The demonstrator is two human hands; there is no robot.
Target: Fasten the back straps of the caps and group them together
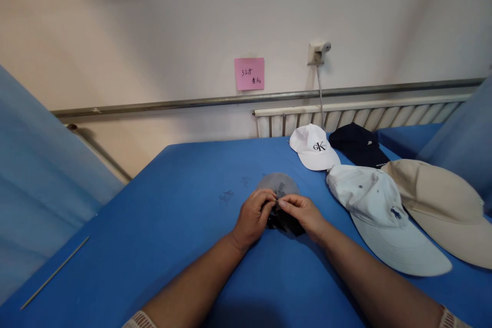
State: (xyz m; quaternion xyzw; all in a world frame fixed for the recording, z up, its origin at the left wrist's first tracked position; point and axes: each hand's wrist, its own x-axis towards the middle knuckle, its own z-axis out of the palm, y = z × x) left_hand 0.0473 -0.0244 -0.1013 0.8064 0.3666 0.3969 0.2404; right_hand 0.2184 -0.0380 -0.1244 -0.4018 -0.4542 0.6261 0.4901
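Note:
A small cap [280,181], grey and rounded at the far side and black at the near side, lies on the blue-covered table [184,184]. My left hand [254,218] grips its middle from the left with bent fingers. From the right, my right hand [302,213] pinches the same spot, thumb and forefinger close to the left fingertips. The detail between the fingertips is too small and too covered to make out. Much of the black part sits in shadow beneath my hands.
To the right lie a white cap [309,146], a dark cap [355,141], a pale blue cap [374,200] and a beige cap [438,189]. A thin stick [56,272] rests at the left edge. Behind are a radiator [361,113], a metal rail [192,104] and a plugged-in cord [320,92].

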